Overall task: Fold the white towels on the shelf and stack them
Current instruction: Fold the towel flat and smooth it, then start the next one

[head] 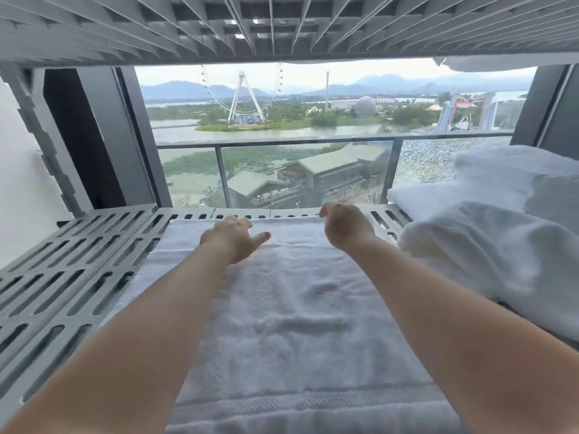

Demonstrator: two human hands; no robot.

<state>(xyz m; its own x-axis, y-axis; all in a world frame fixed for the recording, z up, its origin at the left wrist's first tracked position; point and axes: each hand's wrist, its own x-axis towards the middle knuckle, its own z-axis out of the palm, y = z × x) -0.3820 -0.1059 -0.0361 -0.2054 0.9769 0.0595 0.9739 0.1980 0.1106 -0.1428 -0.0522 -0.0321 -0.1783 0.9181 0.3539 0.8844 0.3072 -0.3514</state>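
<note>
A white towel (pixel 291 314) lies spread flat along the grey slotted shelf (pixel 72 264), running from the near edge to the far edge. Both my arms reach out over it. My left hand (pixel 233 238) rests at the towel's far end, fingers curled down onto the cloth and thumb sticking out to the right. My right hand (pixel 343 225) is at the far right corner with its fingers bent around the towel's far edge. A pile of crumpled white towels (pixel 488 255) sits on the shelf to the right, with more folded white cloth (pixel 470 180) behind it.
Another grey slotted shelf (pixel 282 26) hangs low overhead, with a bit of white cloth at its right end. Beyond the shelf stands a large window (pixel 282 126) with a balcony rail. A dark frame post (pixel 103 136) stands at the far left.
</note>
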